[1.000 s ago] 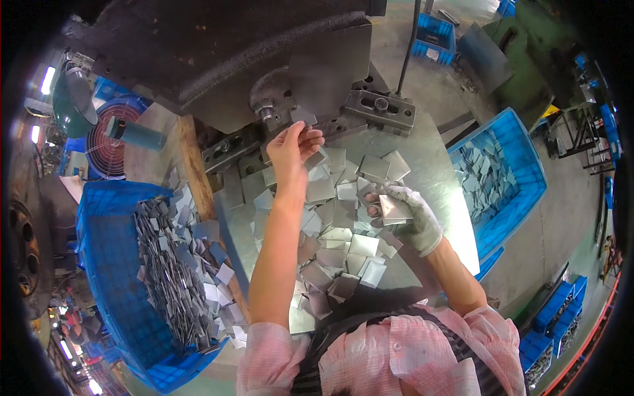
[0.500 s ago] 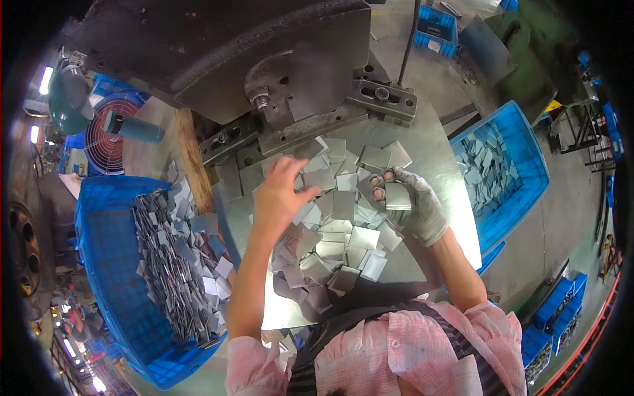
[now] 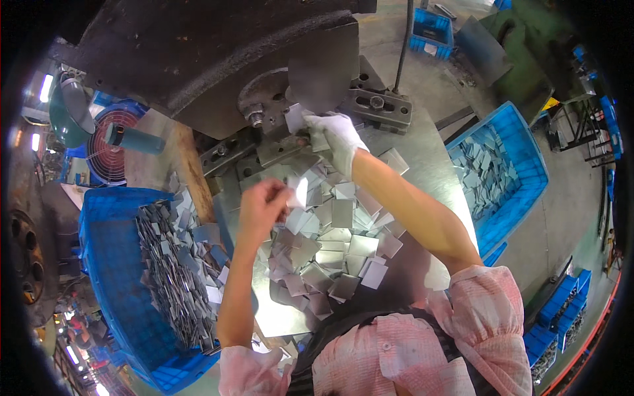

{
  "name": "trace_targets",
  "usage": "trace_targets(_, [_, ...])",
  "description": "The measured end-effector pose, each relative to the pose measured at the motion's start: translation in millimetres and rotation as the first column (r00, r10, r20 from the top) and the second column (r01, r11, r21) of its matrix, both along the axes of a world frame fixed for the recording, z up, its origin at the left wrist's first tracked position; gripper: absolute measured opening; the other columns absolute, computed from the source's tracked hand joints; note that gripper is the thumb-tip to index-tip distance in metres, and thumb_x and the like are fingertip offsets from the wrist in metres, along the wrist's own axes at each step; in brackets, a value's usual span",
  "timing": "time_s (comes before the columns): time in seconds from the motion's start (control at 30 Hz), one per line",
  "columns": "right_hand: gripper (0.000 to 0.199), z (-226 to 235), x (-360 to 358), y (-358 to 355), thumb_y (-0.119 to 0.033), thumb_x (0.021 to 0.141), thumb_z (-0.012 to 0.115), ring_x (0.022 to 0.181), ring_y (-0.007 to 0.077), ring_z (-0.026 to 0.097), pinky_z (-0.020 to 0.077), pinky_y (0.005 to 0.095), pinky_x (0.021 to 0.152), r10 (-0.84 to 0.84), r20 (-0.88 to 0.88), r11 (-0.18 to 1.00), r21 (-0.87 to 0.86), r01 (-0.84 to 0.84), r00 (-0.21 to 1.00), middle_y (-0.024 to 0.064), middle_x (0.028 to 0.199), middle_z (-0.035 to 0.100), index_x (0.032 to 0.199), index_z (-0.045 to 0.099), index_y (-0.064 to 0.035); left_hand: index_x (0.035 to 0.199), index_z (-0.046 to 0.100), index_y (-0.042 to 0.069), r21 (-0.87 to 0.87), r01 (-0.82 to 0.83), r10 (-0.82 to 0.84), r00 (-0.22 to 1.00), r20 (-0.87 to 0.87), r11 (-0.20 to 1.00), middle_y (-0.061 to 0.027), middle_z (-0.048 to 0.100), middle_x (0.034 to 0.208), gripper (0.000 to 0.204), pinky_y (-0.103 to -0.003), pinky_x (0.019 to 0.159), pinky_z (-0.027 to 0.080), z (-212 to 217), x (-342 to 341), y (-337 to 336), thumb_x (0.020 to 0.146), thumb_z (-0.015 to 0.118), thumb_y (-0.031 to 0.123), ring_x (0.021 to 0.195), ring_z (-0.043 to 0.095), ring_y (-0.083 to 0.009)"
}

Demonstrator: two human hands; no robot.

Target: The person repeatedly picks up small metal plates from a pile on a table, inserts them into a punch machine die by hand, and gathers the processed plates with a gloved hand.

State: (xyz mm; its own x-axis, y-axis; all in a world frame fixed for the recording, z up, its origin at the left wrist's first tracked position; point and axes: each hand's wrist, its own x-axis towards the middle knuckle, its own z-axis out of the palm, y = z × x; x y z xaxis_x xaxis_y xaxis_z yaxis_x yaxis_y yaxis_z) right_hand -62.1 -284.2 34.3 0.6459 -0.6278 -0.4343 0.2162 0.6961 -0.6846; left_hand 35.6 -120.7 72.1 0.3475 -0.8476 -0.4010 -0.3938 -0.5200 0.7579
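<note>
Nearest the body, a loose heap of small square metal plates (image 3: 333, 247) covers the steel work table (image 3: 429, 155), many overlapping, which suggests a good share of them has yet to go through the machine. Over that heap the bare left hand (image 3: 263, 206) pinches one shiny plate (image 3: 298, 193) between thumb and fingertips, held just above the pile. Beyond it the gloved right hand (image 3: 337, 135) reaches to the press tooling (image 3: 284, 142), its fingers closed on another plate (image 3: 295, 117) at the mouth of the die; whether that piece is seated or only held there cannot be told. Above all this sits the dark bulk of the press (image 3: 198, 59). To the left, a blue crate (image 3: 105, 264) is packed with plates standing on edge, and to the right a second blue crate (image 3: 528, 165) holds a thinner layer of flat ones; which crate feeds and which receives the pictures do not show. As a judgement, the work is mid-run, with plenty of plates left on the table.
</note>
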Motion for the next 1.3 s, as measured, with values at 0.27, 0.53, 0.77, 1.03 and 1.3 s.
trace_targets(0.27, [0.036,5,-89,40,-0.024,0.086,0.053,0.069,0.0166,0.06,0.0479,0.0258,0.057,-0.01,0.074,0.997,0.071,0.005,0.997,0.0118,0.09,0.061,0.115,0.046,-0.0044,0.079,0.058,0.002,-0.332,-0.648,0.304,0.669,-0.678,0.686,-0.0023,0.058,0.066,0.01,-0.019,0.049,0.042,-29,9,-63,0.077,0.063,0.011,0.054,0.053,-0.008])
trace_targets(0.53, [0.028,21,-134,67,-0.021,0.089,0.05,0.067,0.0208,0.061,0.0509,0.0315,0.058,0.078,0.245,0.949,0.278,-0.148,0.966,0.0148,0.088,0.061,0.111,0.045,-0.0042,0.076,0.057,0.004,-0.142,-0.854,0.425,0.385,-0.819,0.5,-0.0046,0.058,0.067,0.012,-0.021,0.047,0.045,-47,-1,-89,0.074,0.066,0.01,0.054,0.056,-0.0108])
trace_targets(0.77, [0.02,21,-138,67,-0.019,0.086,0.052,0.075,0.0227,0.061,0.0528,0.0318,0.061,-0.021,0.14,0.976,0.218,-0.01,0.99,0.0166,0.093,0.06,0.099,0.049,-0.0054,0.077,0.056,0.002,-0.132,-0.744,0.418,0.502,-0.757,0.655,-0.0062,0.058,0.066,0.022,-0.023,0.048,0.043,-26,-1,-76,0.079,0.063,0.023,0.052,0.053,-0.0118])
trace_targets(1.03, [0.016,9,-143,62,-0.017,0.089,0.046,0.072,0.022,0.061,0.0516,0.0298,0.062,-0.055,0.306,0.929,0.364,-0.064,0.95,0.0172,0.094,0.059,0.088,0.054,-0.0033,0.088,0.061,0.005,-0.486,-0.004,0.2,0.914,0.353,0.874,-0.0056,0.059,0.089,0.018,-0.027,0.064,0.046,-38,-8,-17,0.073,0.068,0.013,0.077,0.058,-0.0173])
trace_targets(1.3, [0.016,1,-156,65,-0.018,0.089,0.048,0.071,0.0226,0.062,0.0523,0.0307,0.062,-0.061,0.214,0.932,0.361,-0.021,0.975,0.0179,0.092,0.059,0.086,0.053,-0.0039,0.091,0.062,0.0,-0.494,-0.032,0.01,0.999,-0.047,0.869,-0.0071,0.062,0.094,0.017,-0.026,0.075,0.045,12,-28,38,0.075,0.064,0.008,0.087,0.059,-0.017])
